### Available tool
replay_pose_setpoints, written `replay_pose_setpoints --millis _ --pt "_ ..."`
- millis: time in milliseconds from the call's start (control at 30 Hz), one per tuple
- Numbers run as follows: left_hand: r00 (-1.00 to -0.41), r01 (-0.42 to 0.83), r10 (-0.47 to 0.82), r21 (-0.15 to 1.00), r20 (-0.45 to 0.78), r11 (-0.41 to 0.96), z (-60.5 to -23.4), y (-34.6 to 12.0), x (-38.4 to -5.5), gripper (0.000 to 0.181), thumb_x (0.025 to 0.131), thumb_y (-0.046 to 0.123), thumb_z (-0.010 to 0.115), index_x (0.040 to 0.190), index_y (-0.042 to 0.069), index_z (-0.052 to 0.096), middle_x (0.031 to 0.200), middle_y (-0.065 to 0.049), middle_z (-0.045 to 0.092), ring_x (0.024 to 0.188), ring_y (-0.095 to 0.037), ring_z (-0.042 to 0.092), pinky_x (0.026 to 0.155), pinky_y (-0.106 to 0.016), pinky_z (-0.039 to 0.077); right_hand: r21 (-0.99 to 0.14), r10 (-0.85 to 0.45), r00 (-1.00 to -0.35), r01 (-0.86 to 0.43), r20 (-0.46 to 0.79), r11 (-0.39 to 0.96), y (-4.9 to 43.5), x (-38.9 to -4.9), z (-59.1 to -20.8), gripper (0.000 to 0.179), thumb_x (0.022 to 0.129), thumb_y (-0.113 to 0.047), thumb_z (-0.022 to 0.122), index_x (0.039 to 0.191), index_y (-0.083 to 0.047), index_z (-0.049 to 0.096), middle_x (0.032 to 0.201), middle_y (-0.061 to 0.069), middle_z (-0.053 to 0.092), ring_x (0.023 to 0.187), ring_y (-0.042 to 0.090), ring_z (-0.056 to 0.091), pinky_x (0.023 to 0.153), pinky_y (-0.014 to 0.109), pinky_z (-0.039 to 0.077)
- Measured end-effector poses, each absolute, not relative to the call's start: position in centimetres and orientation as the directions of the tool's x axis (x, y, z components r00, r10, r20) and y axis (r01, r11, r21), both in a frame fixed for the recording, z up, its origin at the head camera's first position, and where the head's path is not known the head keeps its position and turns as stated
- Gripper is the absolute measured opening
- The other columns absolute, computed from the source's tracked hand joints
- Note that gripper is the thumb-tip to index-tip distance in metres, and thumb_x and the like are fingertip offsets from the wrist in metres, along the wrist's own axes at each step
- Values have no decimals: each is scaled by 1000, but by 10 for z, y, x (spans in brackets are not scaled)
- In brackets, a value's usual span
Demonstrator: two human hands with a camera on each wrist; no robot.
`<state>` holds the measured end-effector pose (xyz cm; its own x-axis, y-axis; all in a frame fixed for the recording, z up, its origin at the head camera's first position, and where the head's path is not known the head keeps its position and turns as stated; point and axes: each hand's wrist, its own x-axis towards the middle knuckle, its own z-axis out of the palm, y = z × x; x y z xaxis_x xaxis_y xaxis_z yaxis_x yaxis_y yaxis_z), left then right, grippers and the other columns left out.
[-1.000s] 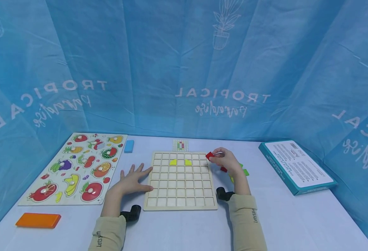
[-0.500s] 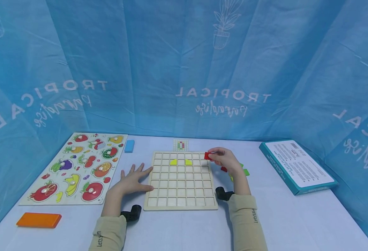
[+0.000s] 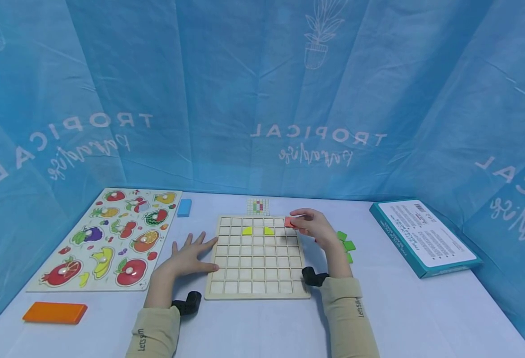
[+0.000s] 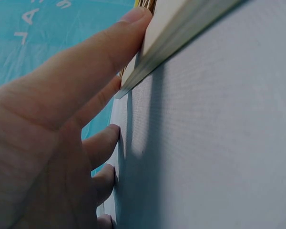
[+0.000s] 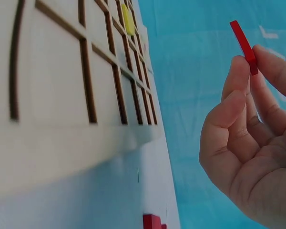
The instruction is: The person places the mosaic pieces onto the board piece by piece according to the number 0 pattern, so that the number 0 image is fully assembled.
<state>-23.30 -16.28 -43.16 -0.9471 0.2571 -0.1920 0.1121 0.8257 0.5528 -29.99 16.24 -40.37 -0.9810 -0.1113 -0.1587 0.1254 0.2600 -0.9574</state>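
Currently your right hand (image 3: 318, 229) pinches the red tile (image 3: 288, 222) by one edge only, between thumb and fingers, so it could swivel or slip free if that pinch loosens. The tile hangs over the far right corner of the grid board (image 3: 258, 297), and lowered at a skew it may well catch on a dividing strip rather than lie flat in a cell. Your left hand (image 3: 186, 261) is well apart from the right, fingers spread, with thumb and index finger touching the board's left rim; such fingertip contact might not stop the board sliding if you knock or push it from the right. From the head view you can follow the cell layout and the two yellow tiles (image 3: 247, 230) in the second row, but hardly how high the red one is. The right wrist view shows its thin edge raised clear of the board, plus some red pieces (image 5: 151, 222) on the table (image 3: 401, 318), which your hand mostly hides from the head camera.
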Motion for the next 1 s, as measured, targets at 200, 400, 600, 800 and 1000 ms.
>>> replay_pose_setpoints --millis 200,400,600,800,1000 --pt "-946 103 253 556 -200 825 -432 -163 -233 86 73 46 72 143 10 35 150 -26 16 135 -51 -4 100 -70 -9 -960 -168 -974 104 -151 261 154 -300 -404 38 87 -15 64 120 1 56 79 3 59 64 20 49 64 31 43" --pt "-948 101 249 552 -199 827 -431 -162 -233 86 73 46 72 143 10 36 150 -26 16 135 -51 -3 100 -70 -9 -953 -169 -974 94 -147 287 145 -301 -406 35 87 -16 64 118 -1 58 87 6 62 71 25 54 68 33 46" --pt "-948 96 244 550 -203 830 -431 -162 -233 86 73 46 72 143 10 35 150 -26 16 135 -51 -3 100 -70 -9 -949 -184 -972 83 -144 305 133 -301 -406 30 87 -13 63 115 -3 60 99 11 62 86 22 60 83 41 50" --pt "-949 99 245 550 -199 829 -431 -162 -233 86 73 46 72 143 10 36 149 -26 16 135 -51 -3 100 -70 -9 -937 -178 -969 103 -169 333 121 -303 -406 24 85 -12 64 109 -6 64 102 10 60 88 19 57 84 40 51" --pt "-950 105 244 541 -193 835 -433 -162 -233 86 73 47 72 142 10 36 149 -26 17 135 -52 -2 99 -71 -8 -927 -187 -969 85 -163 366 111 -310 -411 18 85 -9 65 102 -4 67 96 9 62 83 18 58 79 35 53"
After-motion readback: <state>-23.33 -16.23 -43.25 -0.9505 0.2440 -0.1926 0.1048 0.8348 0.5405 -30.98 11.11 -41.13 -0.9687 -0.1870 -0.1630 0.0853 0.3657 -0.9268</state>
